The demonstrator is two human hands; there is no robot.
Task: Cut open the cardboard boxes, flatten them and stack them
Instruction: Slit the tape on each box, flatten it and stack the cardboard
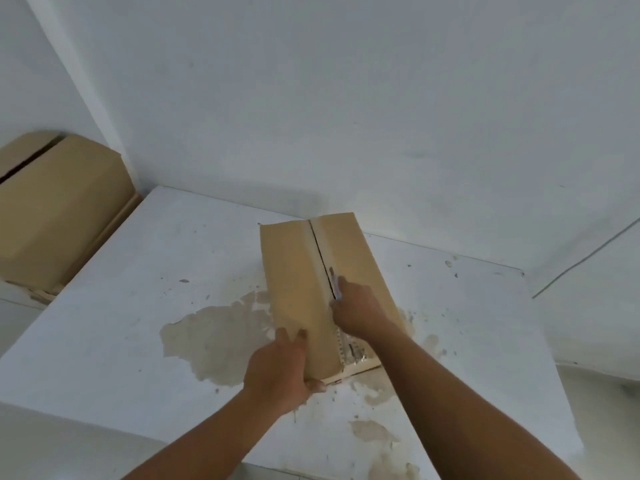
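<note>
Gripping box corner — left hand; right hand clutches cutter at slit top seam.

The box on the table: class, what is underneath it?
The white table, whose brown stain meets the box on its left. Directly beneath, everything is covered.

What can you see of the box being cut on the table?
The cardboard box is brown, oblong, lying on the stained white table. A dark slit runs along its top seam, with torn tape at the near end. The left hand grips its near corner; the right hand holds a cutter in the seam.
</note>
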